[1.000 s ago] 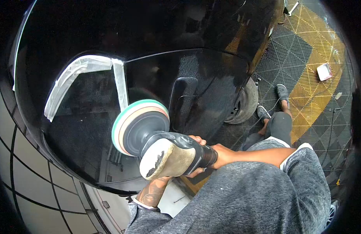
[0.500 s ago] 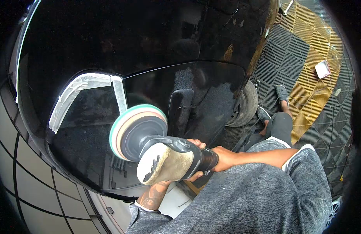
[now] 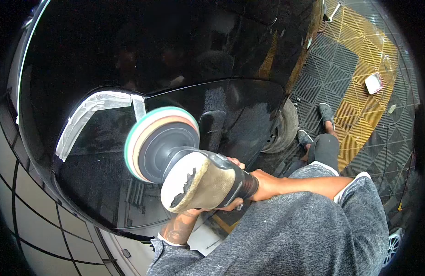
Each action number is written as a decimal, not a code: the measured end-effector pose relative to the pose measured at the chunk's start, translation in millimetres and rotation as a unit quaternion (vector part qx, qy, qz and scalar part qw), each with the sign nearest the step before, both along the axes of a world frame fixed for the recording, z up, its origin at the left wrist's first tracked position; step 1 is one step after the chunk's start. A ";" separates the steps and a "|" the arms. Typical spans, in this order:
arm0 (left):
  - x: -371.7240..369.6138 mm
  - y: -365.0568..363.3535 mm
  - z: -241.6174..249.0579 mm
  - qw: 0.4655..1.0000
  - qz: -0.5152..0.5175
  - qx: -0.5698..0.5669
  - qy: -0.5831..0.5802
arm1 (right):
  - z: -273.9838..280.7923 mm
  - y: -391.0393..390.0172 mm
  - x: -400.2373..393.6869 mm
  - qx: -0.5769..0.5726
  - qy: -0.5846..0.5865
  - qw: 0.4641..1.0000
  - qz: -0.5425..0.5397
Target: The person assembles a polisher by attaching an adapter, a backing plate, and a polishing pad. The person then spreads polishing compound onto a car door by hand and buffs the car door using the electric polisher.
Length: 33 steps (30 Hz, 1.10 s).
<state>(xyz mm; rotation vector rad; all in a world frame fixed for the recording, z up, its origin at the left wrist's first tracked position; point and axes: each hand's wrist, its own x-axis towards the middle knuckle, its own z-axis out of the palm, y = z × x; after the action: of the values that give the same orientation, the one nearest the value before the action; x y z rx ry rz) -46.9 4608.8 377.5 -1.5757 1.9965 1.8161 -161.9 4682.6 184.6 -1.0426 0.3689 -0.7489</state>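
A polisher (image 3: 208, 181) with a pale, worn cover and a round pad (image 3: 162, 145) edged in green is held in both hands. My right hand (image 3: 264, 185) is closed round the dark rear end of its body. Beneath the body my left hand (image 3: 231, 205) grips it, mostly hidden, with fingertips showing on either side. The pad overlaps the view of a glossy black car panel (image 3: 175, 46); whether they touch cannot be told. White masking tape (image 3: 90, 106) borders a window area (image 3: 102, 129) beside the pad.
A wheel (image 3: 286, 126) stands beyond the panel's right edge. On the grey and yellow floor tiles (image 3: 332, 60) lies a small white container (image 3: 373, 83). My legs and shoes (image 3: 326, 112) show at the right. A light tiled surface (image 3: 33, 202) fills the lower left.
The pad has moved slightly up and left and tilted, now covering more of the short tape strip. Both hands keep their grip. The view has shifted slightly.
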 end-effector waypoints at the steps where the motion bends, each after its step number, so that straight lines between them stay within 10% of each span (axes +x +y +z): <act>1: 0.3 -2.7 2.4 0.998 -0.051 -0.020 -0.024 | -3.9 0.3 -1.9 -0.039 0.017 0.999 -0.005; 5: -4.6 41.0 -30.8 0.965 0.199 -0.003 0.172 | -13.7 -7.8 -53.9 -0.067 0.100 0.990 0.073; 15: -71.6 55.7 -90.4 0.903 0.174 -0.010 0.393 | 9.4 37.7 -186.5 -0.111 0.299 0.937 -0.140; 29: -116.2 53.8 -100.6 0.855 0.214 0.090 0.463 | 67.7 37.6 -227.7 0.015 0.416 0.904 -0.098; 33: -127.3 23.9 -93.2 0.938 0.139 0.063 0.310 | 55.9 23.4 -221.6 0.059 0.365 0.917 -0.152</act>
<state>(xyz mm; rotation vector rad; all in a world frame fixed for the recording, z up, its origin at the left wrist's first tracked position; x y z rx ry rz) -174.1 4632.7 284.3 -1.4234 1.8491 2.7745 -383.5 4706.1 240.5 -1.1386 1.2281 -0.5744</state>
